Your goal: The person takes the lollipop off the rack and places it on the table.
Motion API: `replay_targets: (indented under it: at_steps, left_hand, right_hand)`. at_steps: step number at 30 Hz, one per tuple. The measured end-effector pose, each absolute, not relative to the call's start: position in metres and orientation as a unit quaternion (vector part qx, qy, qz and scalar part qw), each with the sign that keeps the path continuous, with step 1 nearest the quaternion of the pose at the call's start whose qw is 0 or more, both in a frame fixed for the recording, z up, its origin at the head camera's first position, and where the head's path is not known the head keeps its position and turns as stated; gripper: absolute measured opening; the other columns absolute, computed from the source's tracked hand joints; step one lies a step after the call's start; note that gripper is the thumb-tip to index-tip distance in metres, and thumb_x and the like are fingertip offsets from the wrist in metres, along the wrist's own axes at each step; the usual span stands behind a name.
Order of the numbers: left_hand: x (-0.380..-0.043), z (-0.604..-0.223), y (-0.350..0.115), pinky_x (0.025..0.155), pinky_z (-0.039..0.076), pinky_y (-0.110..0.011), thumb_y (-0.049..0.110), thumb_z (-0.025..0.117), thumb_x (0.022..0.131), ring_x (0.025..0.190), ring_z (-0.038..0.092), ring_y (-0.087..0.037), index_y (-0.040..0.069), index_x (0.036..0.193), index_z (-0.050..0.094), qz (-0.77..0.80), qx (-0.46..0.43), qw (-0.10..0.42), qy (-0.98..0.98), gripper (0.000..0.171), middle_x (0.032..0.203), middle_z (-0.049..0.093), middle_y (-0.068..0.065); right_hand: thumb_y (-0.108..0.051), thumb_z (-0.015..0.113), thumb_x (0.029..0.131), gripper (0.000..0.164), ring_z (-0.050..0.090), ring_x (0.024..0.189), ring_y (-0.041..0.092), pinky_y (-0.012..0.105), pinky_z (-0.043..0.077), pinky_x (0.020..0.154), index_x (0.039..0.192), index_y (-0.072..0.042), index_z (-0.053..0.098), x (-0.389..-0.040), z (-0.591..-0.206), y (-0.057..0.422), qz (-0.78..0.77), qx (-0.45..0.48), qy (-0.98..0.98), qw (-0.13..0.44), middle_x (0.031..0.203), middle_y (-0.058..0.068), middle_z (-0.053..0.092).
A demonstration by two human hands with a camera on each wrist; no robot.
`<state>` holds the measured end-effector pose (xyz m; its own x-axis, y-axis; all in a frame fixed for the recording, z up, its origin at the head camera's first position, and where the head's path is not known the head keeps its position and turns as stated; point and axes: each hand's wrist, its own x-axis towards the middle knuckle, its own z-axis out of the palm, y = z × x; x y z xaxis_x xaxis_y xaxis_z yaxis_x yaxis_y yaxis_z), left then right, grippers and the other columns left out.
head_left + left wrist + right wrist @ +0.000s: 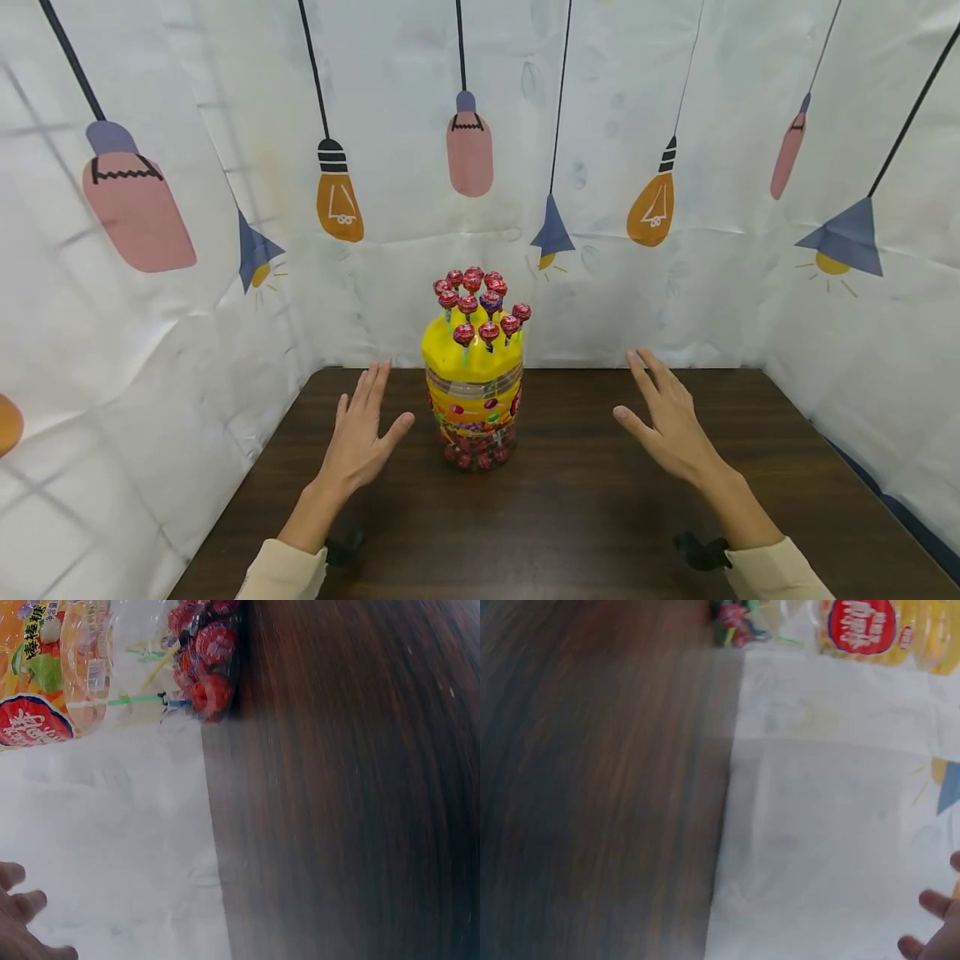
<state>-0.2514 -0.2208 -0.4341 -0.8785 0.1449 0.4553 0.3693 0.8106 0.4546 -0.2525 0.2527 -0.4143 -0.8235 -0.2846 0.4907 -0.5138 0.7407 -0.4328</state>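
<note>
A clear plastic jar (474, 408) with a yellow lid (442, 353) stands upright toward the back of the table. Several red-wrapped lollipops (488, 332) stick up out of the lid, and more wrapped lollipops (214, 645) lie in the jar's bottom. To the left of the jar, my left hand (358, 440) is held over the table with fingers straight and thumb spread, apart from the jar. On the other side, farther from it, my right hand (671, 425) hovers with fingers extended. Neither hand holds anything.
The dark wooden table (555, 533) ends at a white cloth backdrop (405, 292) printed with hanging lamps, which also closes off both sides. Dark wrist straps (701, 552) sit near both cuffs.
</note>
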Motion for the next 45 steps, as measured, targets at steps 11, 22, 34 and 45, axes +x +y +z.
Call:
replay_targets:
  at_steps: [11,22,34,45]
  left_hand:
    - [-0.261,-0.436,-0.206,0.116,0.030,-0.070,0.029,0.057,0.102,0.150,0.036,-0.039,0.028,0.164,0.021,-0.441,-0.189,0.230,-0.847,0.072,0.169,0.029,-0.004]
    - [-0.274,-0.437,-0.197,0.113,0.042,-0.059,0.009,0.062,0.098,0.145,0.042,-0.039,0.028,0.160,0.032,-0.576,-0.224,0.172,-0.767,0.072,0.161,0.041,-0.010]
    - [-0.286,-0.436,-0.189,0.105,0.048,-0.022,0.008,0.063,0.094,0.145,0.040,-0.033,0.014,0.163,0.027,-0.641,-0.266,0.119,-0.710,0.078,0.163,0.036,-0.014]
    - [-0.294,-0.442,-0.185,0.114,0.044,-0.044,0.010,0.066,0.095,0.140,0.046,-0.016,0.016,0.163,0.024,-0.668,-0.283,0.082,-0.684,0.081,0.162,0.035,-0.018]
  right_hand:
    - [-0.015,0.052,0.104,0.075,0.032,0.148,0.031,0.066,0.031,0.113,0.165,-0.031,0.012,-0.257,-0.403,0.223,0.418,0.278,-0.841,0.200,0.168,0.004,0.024]
    - [-0.009,0.052,0.106,0.072,0.052,0.135,0.013,0.019,0.046,0.106,0.164,-0.033,0.019,-0.257,-0.382,0.193,0.519,0.290,-0.783,0.183,0.156,0.010,0.045]
    - [-0.003,0.059,0.101,0.075,0.063,0.124,0.031,0.020,0.053,0.099,0.162,-0.034,0.027,-0.271,-0.349,0.158,0.592,0.306,-0.725,0.174,0.143,0.017,0.058]
    - [-0.005,0.061,0.101,0.069,0.065,0.119,0.040,0.021,0.056,0.091,0.160,-0.029,0.034,-0.290,-0.337,0.133,0.600,0.320,-0.714,0.170,0.136,0.021,0.060]
